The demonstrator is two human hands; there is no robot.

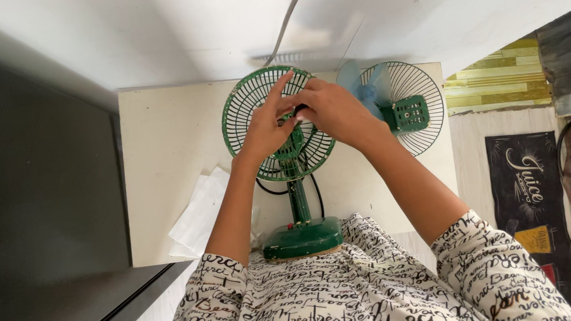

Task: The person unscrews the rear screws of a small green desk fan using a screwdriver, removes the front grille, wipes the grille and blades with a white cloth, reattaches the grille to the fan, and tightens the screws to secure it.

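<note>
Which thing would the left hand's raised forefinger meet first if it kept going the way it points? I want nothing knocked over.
Probably only the green fan guard: the left hand lies on it, forefinger pointing past its top rim toward the white wall. Depth is unclear.

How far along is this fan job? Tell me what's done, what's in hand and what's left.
Done: a wire guard and the blue blades lie off the green fan, on the table. In hand: left hand and right hand meet at the hub of the mounted guard; what they pinch is hidden. Left: that guard is on the stand, and the loose parts lie apart.
</note>
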